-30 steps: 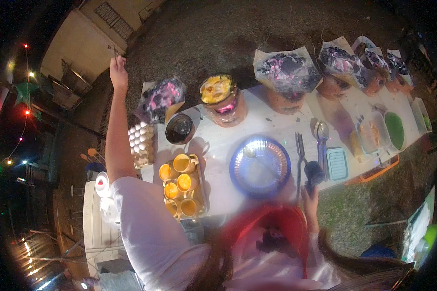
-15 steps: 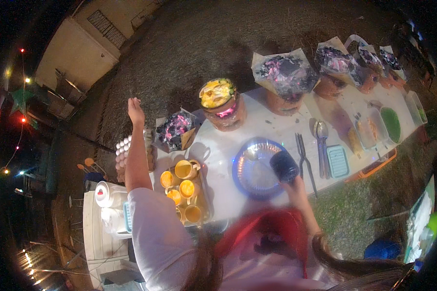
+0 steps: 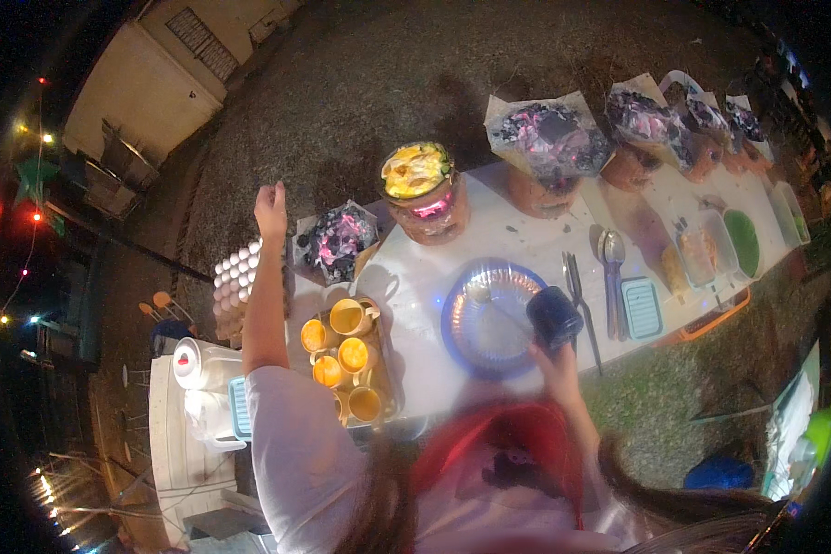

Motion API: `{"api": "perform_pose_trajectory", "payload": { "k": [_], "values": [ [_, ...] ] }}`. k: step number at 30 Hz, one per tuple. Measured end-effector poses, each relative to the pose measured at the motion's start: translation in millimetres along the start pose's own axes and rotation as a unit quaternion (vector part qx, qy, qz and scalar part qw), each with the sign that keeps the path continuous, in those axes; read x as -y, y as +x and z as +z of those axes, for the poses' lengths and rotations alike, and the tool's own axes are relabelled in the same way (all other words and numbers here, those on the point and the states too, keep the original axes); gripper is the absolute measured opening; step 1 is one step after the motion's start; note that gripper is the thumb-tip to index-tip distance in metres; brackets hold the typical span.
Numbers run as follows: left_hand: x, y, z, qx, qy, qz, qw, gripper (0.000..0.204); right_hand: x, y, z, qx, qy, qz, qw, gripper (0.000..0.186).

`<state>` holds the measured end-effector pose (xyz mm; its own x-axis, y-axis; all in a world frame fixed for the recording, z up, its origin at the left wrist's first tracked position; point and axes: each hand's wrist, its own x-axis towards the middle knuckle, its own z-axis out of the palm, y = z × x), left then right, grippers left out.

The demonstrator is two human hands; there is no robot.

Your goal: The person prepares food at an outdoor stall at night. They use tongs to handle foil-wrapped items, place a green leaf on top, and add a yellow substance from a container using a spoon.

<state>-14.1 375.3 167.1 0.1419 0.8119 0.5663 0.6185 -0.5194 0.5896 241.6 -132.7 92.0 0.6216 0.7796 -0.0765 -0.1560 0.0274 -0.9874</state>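
Note:
My right hand [image 3: 556, 367] grips a dark blue cup [image 3: 554, 316] and holds it tilted over the right rim of a blue plate with a shiny foil-like liner [image 3: 489, 337]. My left arm reaches forward past the eggs [image 3: 235, 274]. At its end, my left hand [image 3: 270, 212] is raised with its fingers curled in; whether anything is inside cannot be seen. Beside that forearm, glowing charcoal [image 3: 340, 245] lies in a lined stove. A round yellow-topped dish [image 3: 415, 172] sits on a clay stove [image 3: 431, 222] with pink embers showing.
Several yellow cups [image 3: 353, 355] stand on a tray left of the plate. Tongs [image 3: 582, 309], spoons [image 3: 611, 268] and a light-blue basket [image 3: 642, 307] lie to the right. More charcoal stoves [image 3: 547, 138] line the far edge. White containers [image 3: 208, 365] stand at the left.
My left hand has shifted slightly right and down, and its fingers look more curled. The cup in my right hand has moved a little to the right.

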Motion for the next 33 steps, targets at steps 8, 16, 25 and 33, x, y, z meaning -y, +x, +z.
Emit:
{"api": "perform_pose_trajectory", "payload": {
  "k": [8,16,25,33],
  "values": [
    [-11,-14,1,-0.023,-0.075,-0.004,0.997,0.039,-5,1,-12,-0.031,0.014,-0.008,0.999,0.024],
    [-100,-38,-16,-0.235,0.074,0.257,0.934,0.051,-17,-11,-44,-0.02,-0.052,0.049,0.997,0.036],
    [-319,-116,68,0.011,-0.202,0.363,0.91,0.041,-7,-26,-119,-0.076,0.018,-0.053,0.996,0.039],
    [-567,-209,190,0.098,-0.317,0.564,0.756,0.029,-2,-84,-319,0.076,0.442,-0.032,0.893,0.058]
  ]
}}
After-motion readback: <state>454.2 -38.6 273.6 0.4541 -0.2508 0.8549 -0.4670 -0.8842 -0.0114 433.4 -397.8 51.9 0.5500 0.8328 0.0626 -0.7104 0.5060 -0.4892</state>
